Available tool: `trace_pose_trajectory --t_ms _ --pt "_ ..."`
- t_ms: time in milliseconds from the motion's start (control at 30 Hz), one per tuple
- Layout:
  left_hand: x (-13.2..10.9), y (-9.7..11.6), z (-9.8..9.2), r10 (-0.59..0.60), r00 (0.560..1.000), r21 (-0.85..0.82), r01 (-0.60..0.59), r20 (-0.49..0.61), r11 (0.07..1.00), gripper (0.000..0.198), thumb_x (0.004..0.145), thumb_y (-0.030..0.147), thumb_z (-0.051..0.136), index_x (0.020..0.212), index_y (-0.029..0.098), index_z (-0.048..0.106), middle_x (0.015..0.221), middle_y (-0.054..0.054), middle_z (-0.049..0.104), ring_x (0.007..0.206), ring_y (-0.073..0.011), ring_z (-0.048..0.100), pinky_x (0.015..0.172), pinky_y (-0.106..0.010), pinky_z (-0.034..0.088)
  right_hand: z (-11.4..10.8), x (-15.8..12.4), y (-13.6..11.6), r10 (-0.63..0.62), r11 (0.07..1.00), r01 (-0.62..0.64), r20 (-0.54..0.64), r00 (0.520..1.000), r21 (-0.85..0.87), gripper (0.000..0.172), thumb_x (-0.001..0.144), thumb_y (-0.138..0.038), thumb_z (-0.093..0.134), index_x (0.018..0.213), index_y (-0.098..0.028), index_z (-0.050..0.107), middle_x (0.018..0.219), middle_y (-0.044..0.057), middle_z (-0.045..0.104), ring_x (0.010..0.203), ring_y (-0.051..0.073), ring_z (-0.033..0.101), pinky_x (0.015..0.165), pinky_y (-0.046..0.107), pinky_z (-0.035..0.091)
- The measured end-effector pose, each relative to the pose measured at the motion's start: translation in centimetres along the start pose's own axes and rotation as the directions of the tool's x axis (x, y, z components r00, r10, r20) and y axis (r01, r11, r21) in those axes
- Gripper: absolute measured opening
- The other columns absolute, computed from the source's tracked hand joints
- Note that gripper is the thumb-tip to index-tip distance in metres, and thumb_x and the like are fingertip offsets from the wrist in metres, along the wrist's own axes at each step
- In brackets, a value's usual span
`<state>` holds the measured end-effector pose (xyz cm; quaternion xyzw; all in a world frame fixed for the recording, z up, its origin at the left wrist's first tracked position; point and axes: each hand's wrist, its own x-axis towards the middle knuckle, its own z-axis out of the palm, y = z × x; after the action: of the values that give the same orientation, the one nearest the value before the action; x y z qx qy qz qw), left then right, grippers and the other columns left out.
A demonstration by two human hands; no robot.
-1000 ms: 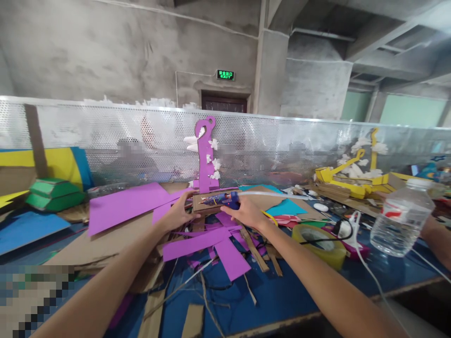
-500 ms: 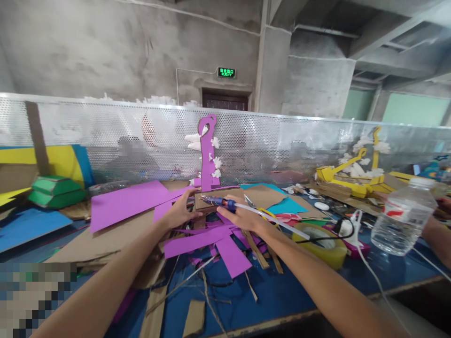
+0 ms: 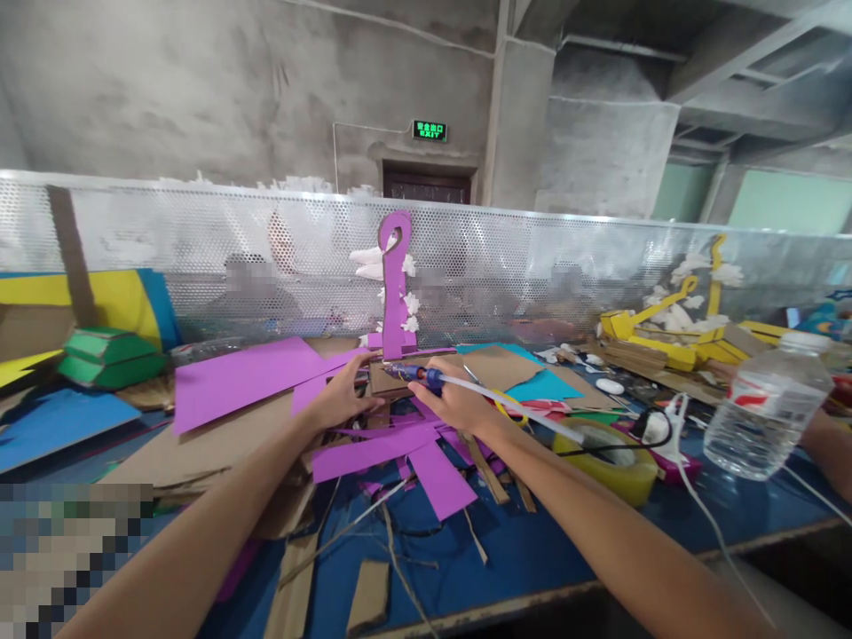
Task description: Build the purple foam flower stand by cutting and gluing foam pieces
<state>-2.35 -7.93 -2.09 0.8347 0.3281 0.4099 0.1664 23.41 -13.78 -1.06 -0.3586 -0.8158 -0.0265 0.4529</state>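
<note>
My right hand (image 3: 453,399) is closed around a blue hot glue gun (image 3: 431,380). A long pale glue stick (image 3: 516,408) runs out of its back end, and the nozzle points left over a brown cardboard base (image 3: 386,383). My left hand (image 3: 343,397) grips the left edge of that base, fingers on the far side and thumb on the near side. From the base's back rises a tall purple cutout (image 3: 395,297) with a curled top. White ruffled pieces (image 3: 411,303) stick to its side. Whether the nozzle touches the base I cannot tell.
Purple strips (image 3: 443,479) and cardboard scraps (image 3: 368,596) litter the blue table. At right are a tape roll (image 3: 632,479), a plastic bottle (image 3: 765,417), a white cable (image 3: 706,515) and a yellow model (image 3: 679,351). A perforated metal screen (image 3: 499,275) stands behind; a green cardboard piece (image 3: 110,358) lies left.
The purple cutout has turned slightly, its curled top now facing more toward me. The glue gun has moved slightly, its nozzle still over the cardboard base. Both hands keep their grips.
</note>
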Motion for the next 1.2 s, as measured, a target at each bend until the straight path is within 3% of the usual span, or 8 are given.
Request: trace_pose_trajectory --t_ms 167,600,933,1200 --pt "0.0 -0.3 -0.2 0.041 0.999 0.133 -0.041 0.004 0.99 0.088 0.071 0.039 0.081 0.146 0.025 0.038 0.146 -0.013 0.051 0.135 -0.0327 0.049 0.114 -0.054 0.038 0.2 0.0 -0.3 0.029 0.998 -0.028 0.017 0.999 -0.047 0.03 0.097 -0.048 0.052 0.081 -0.022 0.052 0.081 0.001 0.057 0.074 0.017 0.054 0.068 0.028 0.037" --pt "0.0 -0.1 -0.4 0.034 0.999 0.187 -0.036 0.01 0.982 0.089 0.07 0.042 0.081 0.146 0.023 0.037 0.149 -0.013 0.048 0.138 -0.0332 0.046 0.116 -0.052 0.035 1.0 0.1 0.4 0.013 0.991 -0.012 0.007 1.0 -0.13 0.034 0.098 -0.051 0.05 0.083 -0.021 0.057 0.085 0.003 0.06 0.077 0.018 0.056 0.069 0.028 0.038" --pt "0.0 0.2 0.0 -0.051 0.998 0.079 0.053 -0.023 0.995 0.087 0.069 0.034 0.081 0.144 0.023 0.04 0.146 -0.014 0.051 0.131 -0.0321 0.054 0.113 -0.052 0.041 0.7 -0.2 0.4 0.065 0.987 -0.051 0.085 0.994 -0.155 0.038 0.095 -0.056 0.053 0.077 -0.022 0.052 0.074 0.001 0.055 0.07 0.017 0.052 0.065 0.029 0.035" --pt "0.0 -0.6 0.0 -0.057 0.998 0.001 0.057 -0.027 0.998 0.089 0.068 0.042 0.083 0.145 0.025 0.041 0.148 -0.015 0.05 0.131 -0.0326 0.055 0.11 -0.053 0.044 0.1 -0.3 0.6 0.061 0.986 -0.042 0.114 0.992 -0.164 0.039 0.096 -0.055 0.051 0.076 -0.021 0.052 0.073 0.002 0.056 0.067 0.016 0.052 0.063 0.028 0.033"
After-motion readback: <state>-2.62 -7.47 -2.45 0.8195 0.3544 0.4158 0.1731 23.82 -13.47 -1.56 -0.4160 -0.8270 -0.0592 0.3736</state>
